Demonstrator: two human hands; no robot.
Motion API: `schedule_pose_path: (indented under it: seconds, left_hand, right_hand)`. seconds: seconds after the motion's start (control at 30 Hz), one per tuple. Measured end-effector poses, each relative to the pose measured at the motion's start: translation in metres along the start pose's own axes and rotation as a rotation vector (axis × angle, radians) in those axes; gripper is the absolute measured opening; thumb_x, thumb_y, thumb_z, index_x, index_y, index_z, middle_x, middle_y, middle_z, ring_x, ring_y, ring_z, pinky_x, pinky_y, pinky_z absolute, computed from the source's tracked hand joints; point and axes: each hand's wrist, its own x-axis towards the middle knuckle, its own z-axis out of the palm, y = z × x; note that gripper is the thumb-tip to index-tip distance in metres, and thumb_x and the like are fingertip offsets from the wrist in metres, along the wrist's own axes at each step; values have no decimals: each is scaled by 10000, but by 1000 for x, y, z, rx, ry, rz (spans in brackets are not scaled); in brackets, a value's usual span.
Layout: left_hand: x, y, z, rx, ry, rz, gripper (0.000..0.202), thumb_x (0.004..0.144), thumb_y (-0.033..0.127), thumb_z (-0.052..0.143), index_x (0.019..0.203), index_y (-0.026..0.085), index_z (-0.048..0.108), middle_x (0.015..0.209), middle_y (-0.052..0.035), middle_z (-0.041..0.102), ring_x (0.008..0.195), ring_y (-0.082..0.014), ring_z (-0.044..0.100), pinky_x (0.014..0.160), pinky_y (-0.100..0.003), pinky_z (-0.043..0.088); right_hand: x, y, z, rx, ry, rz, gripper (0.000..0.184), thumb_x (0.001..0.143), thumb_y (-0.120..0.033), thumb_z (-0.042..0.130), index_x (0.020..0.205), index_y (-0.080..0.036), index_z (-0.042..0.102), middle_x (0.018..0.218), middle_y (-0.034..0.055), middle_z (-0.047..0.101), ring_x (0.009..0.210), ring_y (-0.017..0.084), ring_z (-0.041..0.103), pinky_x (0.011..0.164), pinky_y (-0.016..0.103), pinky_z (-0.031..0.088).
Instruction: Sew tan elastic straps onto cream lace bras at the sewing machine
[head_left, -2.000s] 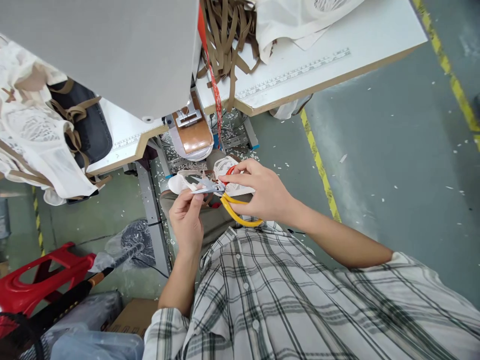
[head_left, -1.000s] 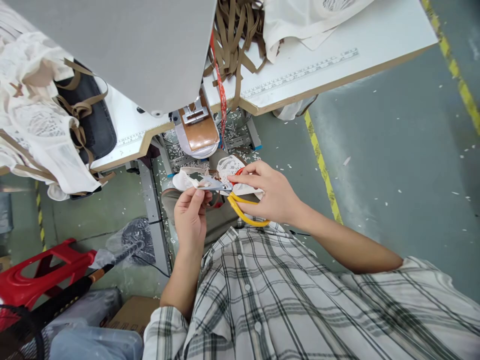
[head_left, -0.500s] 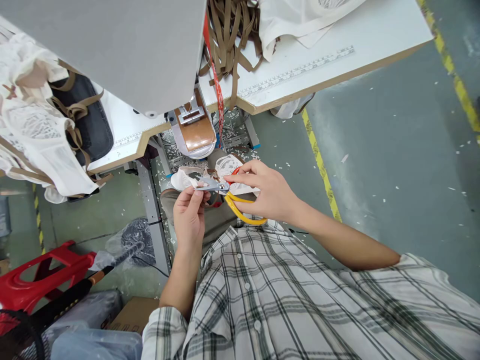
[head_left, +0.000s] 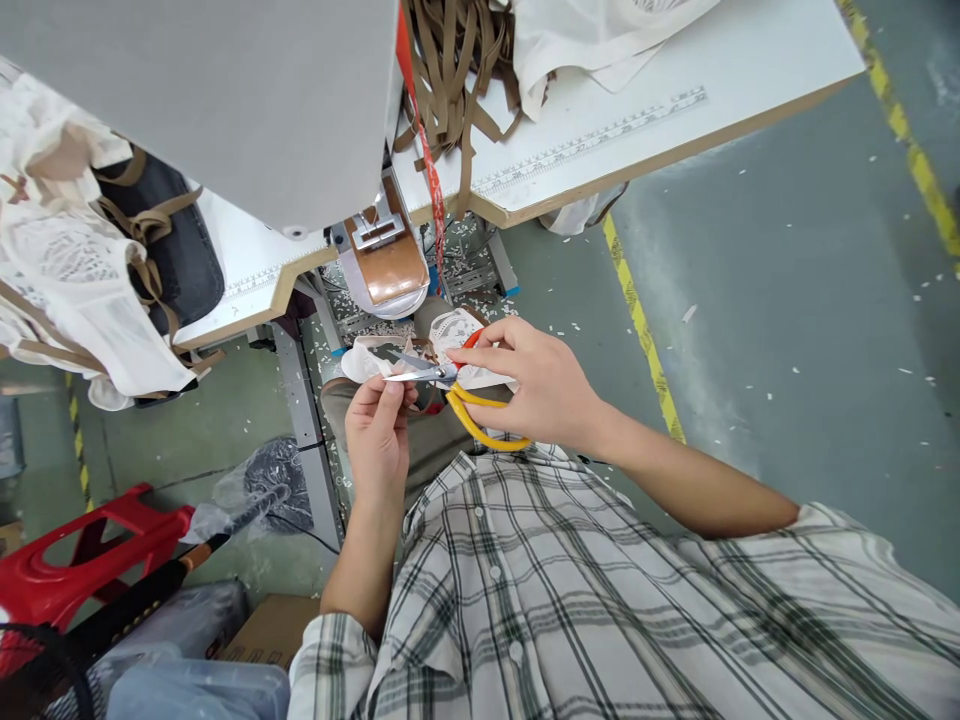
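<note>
Head camera is looking down, and a checked shirt [head_left: 502,600] is filling the space nearest, behind the scissors [head_left: 446,374]. At the red and yellow loops of the scissors, the right hand [head_left: 544,388] is gripping the handles, and the two blades are standing apart. At the tips of the scissors, the left hand [head_left: 377,430] is pinching thumb and finger together, seemingly on the edge of a white bra [head_left: 454,328]; the bit between them is too small to see well. That bra is lying over the lap [head_left: 435,438], under and just past the scissors. It is looking light, soft and floppy, and its thin lace could be snagging easily, so the firm edge is seeming best for holding. Farther past the scissors, a grey sewing machine [head_left: 277,100] is standing at a white table [head_left: 757,50], where brown straps [head_left: 452,70] are piling up.
</note>
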Motion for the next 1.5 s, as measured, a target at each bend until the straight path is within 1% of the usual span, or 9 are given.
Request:
schedule_pose_path:
  seconds: [0.13,0.33,0.47,0.63,0.87,1.1,1.3,1.5]
  left_hand:
    - [0,0,0,16,14,12,270,655,334,904,790,177,731,737,15,710,657,-83,646,647,-181,516]
    - [0,-3,-1,10,-7,13,265,670,339,894,794,189,715,774,25,716,673,-81,648,679,-195,522]
    - [1,-4,-2,8,16,17,281,653,337,901,811,191,721,819,12,730,675,-89,653,673,-205,523]
    - [2,-3,-1,-13,13,19,271,647,322,908,803,186,733,800,15,726,657,-80,652,641,-183,509]
    - [2,-4,0,-17,30,20,280,633,319,916,816,189,747,830,6,740,657,-84,649,677,-205,525]
    - [2,-3,0,-7,15,24,265,663,320,903,840,187,757,849,4,741,664,-75,649,665,-181,516]
    - [2,-3,-1,1,2,28,244,683,319,890,839,183,760,801,6,726,668,-73,643,686,-177,518]
    - [2,-7,-1,8,0,20,246,677,316,892,837,186,758,793,8,722,666,-72,639,674,-173,514]
  right_hand:
    - [3,-3,-1,45,-34,27,433,767,-369,732,1188,-267,737,1045,72,648,901,202,642,759,332,543]
    - [3,-2,1,64,-26,26,434,770,-374,729,1191,-270,734,1042,72,647,900,200,642,768,332,545]
    - [1,-1,2,59,-42,22,448,766,-363,731,1205,-271,728,1047,72,644,917,205,648,777,336,547]
    - [1,-1,3,65,-36,31,444,775,-377,730,1202,-257,731,1045,72,641,914,201,649,786,337,548]
    - [0,-2,3,65,-45,30,450,773,-367,733,1208,-253,727,1049,73,638,915,202,647,782,340,541]
    - [0,-2,3,69,-39,39,457,771,-366,736,1215,-259,726,1048,68,641,908,196,644,780,330,539]
    - [0,-1,4,63,-26,40,457,768,-364,741,1205,-234,739,1059,77,647,906,196,650,792,333,545]
    - [2,-1,5,59,-37,66,444,765,-370,736,1191,-246,744,1049,72,643,919,205,656,798,345,547]
